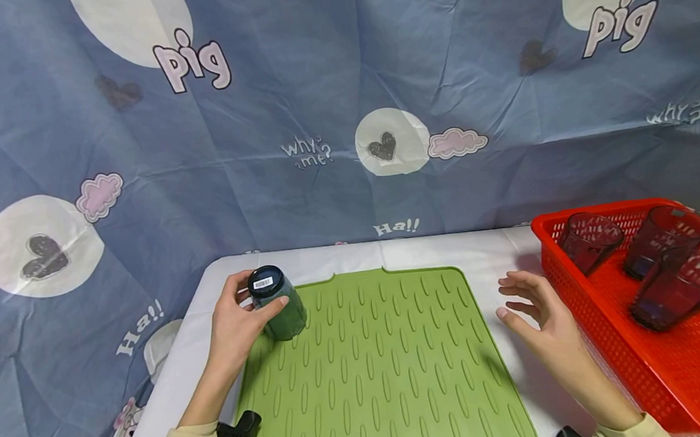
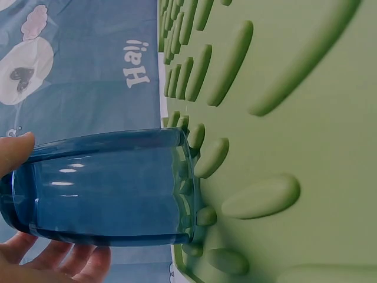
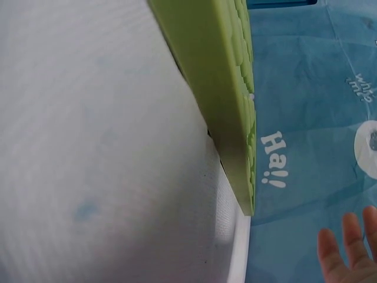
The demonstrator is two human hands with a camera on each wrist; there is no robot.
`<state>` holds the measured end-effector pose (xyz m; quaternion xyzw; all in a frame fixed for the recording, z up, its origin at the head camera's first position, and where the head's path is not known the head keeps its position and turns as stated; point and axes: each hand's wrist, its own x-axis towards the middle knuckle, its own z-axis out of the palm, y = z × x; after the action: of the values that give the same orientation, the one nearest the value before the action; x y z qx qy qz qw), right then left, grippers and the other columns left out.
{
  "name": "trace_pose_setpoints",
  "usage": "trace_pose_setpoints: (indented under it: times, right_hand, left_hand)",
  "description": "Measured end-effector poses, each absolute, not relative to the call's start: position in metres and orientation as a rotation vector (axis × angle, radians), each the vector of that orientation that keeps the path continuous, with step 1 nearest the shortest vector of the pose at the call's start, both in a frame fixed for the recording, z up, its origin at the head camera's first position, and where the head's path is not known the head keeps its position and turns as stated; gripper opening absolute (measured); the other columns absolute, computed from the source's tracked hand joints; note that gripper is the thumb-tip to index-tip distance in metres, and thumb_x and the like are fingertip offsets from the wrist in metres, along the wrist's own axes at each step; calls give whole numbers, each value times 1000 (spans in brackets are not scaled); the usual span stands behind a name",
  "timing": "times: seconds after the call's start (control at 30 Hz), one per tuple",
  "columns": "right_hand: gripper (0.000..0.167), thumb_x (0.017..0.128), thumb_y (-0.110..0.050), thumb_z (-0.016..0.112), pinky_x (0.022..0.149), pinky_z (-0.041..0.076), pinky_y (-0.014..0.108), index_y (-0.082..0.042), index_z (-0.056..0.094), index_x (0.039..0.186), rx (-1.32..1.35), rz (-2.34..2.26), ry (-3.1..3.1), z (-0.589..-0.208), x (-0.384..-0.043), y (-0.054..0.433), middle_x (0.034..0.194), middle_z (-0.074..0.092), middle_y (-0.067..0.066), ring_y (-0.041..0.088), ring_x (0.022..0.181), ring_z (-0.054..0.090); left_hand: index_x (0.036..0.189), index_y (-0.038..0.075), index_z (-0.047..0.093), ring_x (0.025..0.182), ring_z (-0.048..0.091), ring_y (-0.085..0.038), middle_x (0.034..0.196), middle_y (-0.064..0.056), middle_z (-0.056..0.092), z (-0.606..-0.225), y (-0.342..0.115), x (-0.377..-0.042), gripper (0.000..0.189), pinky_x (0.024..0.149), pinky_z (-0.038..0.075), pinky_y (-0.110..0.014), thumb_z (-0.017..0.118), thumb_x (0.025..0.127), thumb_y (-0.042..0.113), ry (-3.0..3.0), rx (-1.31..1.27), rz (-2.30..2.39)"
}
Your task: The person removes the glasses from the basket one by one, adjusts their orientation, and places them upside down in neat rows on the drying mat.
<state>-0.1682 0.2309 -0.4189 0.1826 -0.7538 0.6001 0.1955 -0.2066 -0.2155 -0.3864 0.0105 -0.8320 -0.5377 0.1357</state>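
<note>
A blue see-through drinking glass (image 1: 286, 315) stands upside down at the far left corner of the green ribbed drying mat (image 1: 379, 384), its base with a white label facing up. My left hand (image 1: 237, 321) grips it near the base, thumb on one side and fingers on the other. In the left wrist view the rim of the glass (image 2: 112, 188) meets the mat's ridges. My right hand (image 1: 539, 309) hovers between the mat and the red basket, fingers loosely bent and holding nothing. Part of that hand (image 3: 350, 250) shows at the lower right corner of the right wrist view.
On the right is a red plastic basket (image 1: 602, 342) with perforated sides. Several see-through glasses (image 1: 682, 281) lean and stand inside it. White cloth (image 1: 486, 251) covers the table under the mat. A blue printed curtain (image 1: 286, 77) hangs behind and along the left.
</note>
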Motion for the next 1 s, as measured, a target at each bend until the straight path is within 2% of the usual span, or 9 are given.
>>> trace_pose_setpoints:
  times: [0.17,0.3,0.47,0.53,0.77,1.0]
  right_hand:
    - [55,87,13,65,95,47,25,3,45,137,527,1690,-2103,-419,-168,231,126,54,15,28,116,53]
    - [55,87,13,65,95,47,26,3,45,137,529,1684,-2104,-418,-168,230,126,53,19,27,116,53]
    - [55,86,14,65,94,47,26,4,45,136,535,1675,-2104,-418,-167,230,125,52,23,25,116,54]
    - [55,86,15,65,94,47,26,4,45,136,535,1668,-2107,-419,-167,230,125,53,20,25,116,54]
    - [55,86,14,65,95,47,26,3,45,136,536,1666,-2109,-419,-167,230,126,54,14,26,116,54]
    - [56,85,16,65,94,48,25,5,45,136,541,1658,-2104,-419,-167,229,125,54,16,24,115,54]
  left_hand:
    - [142,6,42,121,49,-30,133,-16,51,-385,-217,-205,75,96,44,-44,83,81,20,-2413,30,-1555]
    - [141,7,44,119,51,-27,133,-13,51,-383,-218,-203,72,94,45,-41,83,81,20,-2402,29,-1554]
    - [141,8,44,116,52,-23,133,-10,51,-379,-220,-199,72,91,45,-33,83,81,19,-2385,41,-1568]
    - [141,9,45,115,52,-21,132,-9,51,-378,-220,-197,72,90,45,-30,83,81,19,-2376,48,-1577]
    - [144,11,42,118,52,-20,131,-10,52,-369,-222,-185,73,93,44,-34,82,83,21,-2345,27,-1585]
    - [141,11,44,119,52,-20,130,-7,52,-365,-222,-176,68,91,46,-23,80,84,21,-2314,29,-1603]
